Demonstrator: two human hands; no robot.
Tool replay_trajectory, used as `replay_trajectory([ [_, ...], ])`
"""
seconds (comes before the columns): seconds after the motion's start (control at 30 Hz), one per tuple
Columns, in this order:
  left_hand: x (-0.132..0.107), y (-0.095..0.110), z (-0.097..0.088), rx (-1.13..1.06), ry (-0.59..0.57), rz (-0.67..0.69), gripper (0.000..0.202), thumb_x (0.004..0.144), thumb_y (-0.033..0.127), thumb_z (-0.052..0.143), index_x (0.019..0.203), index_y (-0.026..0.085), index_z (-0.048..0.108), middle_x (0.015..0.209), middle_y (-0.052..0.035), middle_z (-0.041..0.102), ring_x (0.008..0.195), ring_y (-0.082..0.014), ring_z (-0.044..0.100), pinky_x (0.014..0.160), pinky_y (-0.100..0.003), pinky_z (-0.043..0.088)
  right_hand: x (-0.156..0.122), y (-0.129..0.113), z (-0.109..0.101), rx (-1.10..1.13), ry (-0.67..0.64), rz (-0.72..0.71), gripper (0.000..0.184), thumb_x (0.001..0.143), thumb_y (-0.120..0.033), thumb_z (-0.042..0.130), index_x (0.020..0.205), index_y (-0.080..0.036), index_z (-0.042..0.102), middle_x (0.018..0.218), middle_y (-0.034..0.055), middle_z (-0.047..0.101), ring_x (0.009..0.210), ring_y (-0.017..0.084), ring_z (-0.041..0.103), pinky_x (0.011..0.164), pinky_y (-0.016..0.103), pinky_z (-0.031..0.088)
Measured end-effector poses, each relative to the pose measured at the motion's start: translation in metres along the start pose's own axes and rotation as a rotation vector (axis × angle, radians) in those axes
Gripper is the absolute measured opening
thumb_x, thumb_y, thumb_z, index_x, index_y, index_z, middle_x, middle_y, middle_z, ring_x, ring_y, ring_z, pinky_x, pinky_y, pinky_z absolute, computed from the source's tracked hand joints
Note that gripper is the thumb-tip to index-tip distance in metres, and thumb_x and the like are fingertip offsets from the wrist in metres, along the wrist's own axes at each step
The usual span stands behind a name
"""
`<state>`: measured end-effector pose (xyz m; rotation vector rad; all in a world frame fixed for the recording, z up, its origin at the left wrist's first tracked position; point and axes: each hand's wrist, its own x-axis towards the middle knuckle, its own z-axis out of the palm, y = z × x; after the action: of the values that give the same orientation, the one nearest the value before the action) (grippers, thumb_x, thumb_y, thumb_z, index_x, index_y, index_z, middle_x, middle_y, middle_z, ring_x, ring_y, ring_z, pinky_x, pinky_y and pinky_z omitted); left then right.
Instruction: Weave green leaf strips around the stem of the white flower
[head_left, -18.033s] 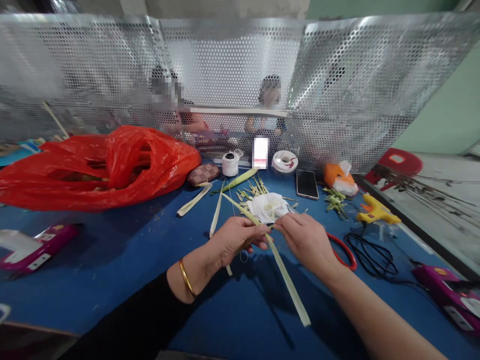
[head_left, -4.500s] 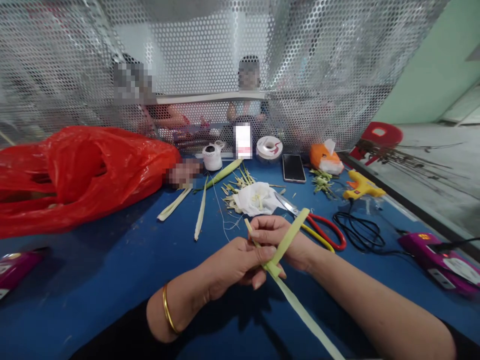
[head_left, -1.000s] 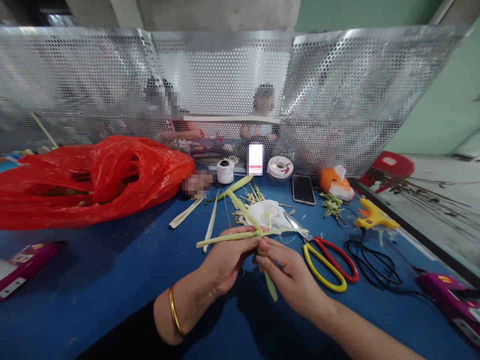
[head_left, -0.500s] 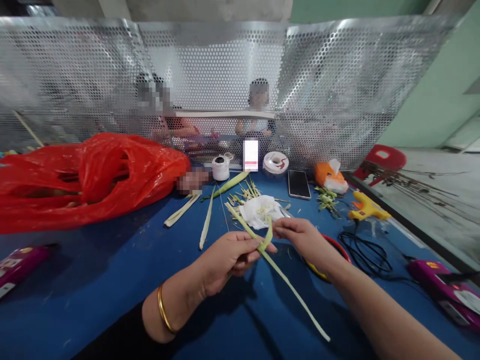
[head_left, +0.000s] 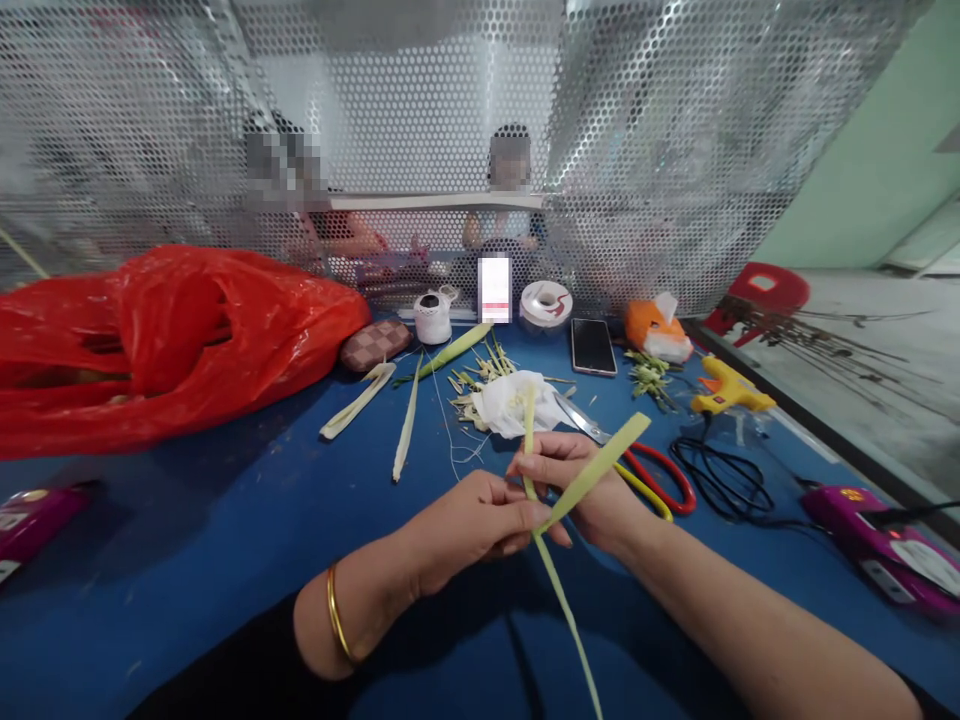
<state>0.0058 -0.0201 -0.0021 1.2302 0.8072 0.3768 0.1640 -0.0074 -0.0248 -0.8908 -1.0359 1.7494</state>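
Note:
Above the middle of the table, my left hand (head_left: 487,515) pinches a pale green leaf strip (head_left: 596,470) at a fold between thumb and fingers. My right hand (head_left: 577,480) is just beyond it, its thumb and fingers closed on the narrow part that points up and away. The broad end of the strip slants up to the right across my right hand. A thin tail hangs down toward me. Behind the right hand lie scissors (head_left: 660,478) with red and yellow handles. A crumpled white tissue (head_left: 517,405) with leaf scraps is just beyond the hands.
A red plastic bag (head_left: 247,310) and checkered pouch (head_left: 377,346) occupy the left. Along the back stand a thread spool (head_left: 433,320), ribbon roll (head_left: 546,305) and dark phone (head_left: 593,347). A yellow glue gun (head_left: 731,387) with black cable (head_left: 720,475) lies right. Perforated sheeting (head_left: 420,100) hangs behind.
My right hand has moved left against my left hand and grips the narrow part. The broad end now points up to the right. The view has tilted downward, uncovering more of the scissors.

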Motion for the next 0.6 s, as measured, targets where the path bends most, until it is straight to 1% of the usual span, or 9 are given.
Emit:
replay_trajectory([
  [0.1,-0.002,0.001,0.001,0.006,-0.060,-0.012,0.033,0.083,0.040,0.059,0.084,0.012,0.076,0.047,0.0062,0.036,0.046,-0.0073,0.026,0.048,-0.026,0.013,-0.002,0.002,0.006,0.026,0.045,-0.018,0.022,0.063,-0.029,0.082,0.061,-0.013,0.067,0.047,-0.0033,0.057,0.036,0.005,0.046,0.033,0.015,0.032],
  [0.2,-0.002,0.001,0.002,-0.029,-0.099,-0.016,0.031,0.082,0.038,0.060,0.083,0.012,0.076,0.048,0.0052,0.038,0.047,-0.0076,0.029,0.048,-0.025,0.013,-0.004,0.002,0.010,0.032,0.069,-0.024,0.023,0.063,-0.029,0.082,0.060,-0.012,0.067,0.046,-0.0030,0.056,0.040,0.005,0.046,0.037,0.016,0.034],
  [0.27,-0.002,0.002,0.002,-0.042,-0.100,-0.034,0.030,0.082,0.039,0.061,0.083,0.013,0.076,0.049,0.0047,0.040,0.048,-0.0076,0.031,0.048,-0.024,0.015,-0.005,0.002,0.012,0.039,0.080,-0.014,0.024,0.063,-0.030,0.082,0.061,-0.012,0.067,0.048,-0.0021,0.058,0.042,0.006,0.048,0.038,0.017,0.034],
  [0.37,-0.002,0.003,0.002,-0.034,-0.068,-0.054,0.031,0.082,0.040,0.061,0.084,0.014,0.076,0.050,0.0043,0.043,0.049,-0.0076,0.033,0.048,-0.023,0.018,-0.006,0.001,0.013,0.040,0.103,-0.023,0.023,0.062,-0.030,0.082,0.060,-0.012,0.067,0.051,-0.0013,0.060,0.043,0.006,0.049,0.040,0.018,0.035],
  [0.53,-0.004,0.002,0.004,-0.064,-0.154,-0.050,0.026,0.081,0.036,0.062,0.083,0.014,0.076,0.051,0.0033,0.046,0.049,-0.0075,0.037,0.047,-0.022,0.018,-0.009,0.000,0.016,-0.015,0.042,0.002,0.023,0.065,-0.031,0.080,0.062,-0.013,0.067,0.053,0.0010,0.062,0.046,0.010,0.054,0.044,0.022,0.038],
  [0.6,-0.003,0.001,0.004,-0.077,-0.122,-0.049,0.027,0.082,0.036,0.061,0.083,0.014,0.076,0.050,0.0039,0.044,0.047,-0.0065,0.034,0.046,-0.022,0.017,-0.008,0.001,0.015,-0.028,0.065,-0.008,0.025,0.065,-0.034,0.080,0.063,-0.013,0.068,0.052,-0.0004,0.059,0.045,0.009,0.050,0.043,0.022,0.035],
])
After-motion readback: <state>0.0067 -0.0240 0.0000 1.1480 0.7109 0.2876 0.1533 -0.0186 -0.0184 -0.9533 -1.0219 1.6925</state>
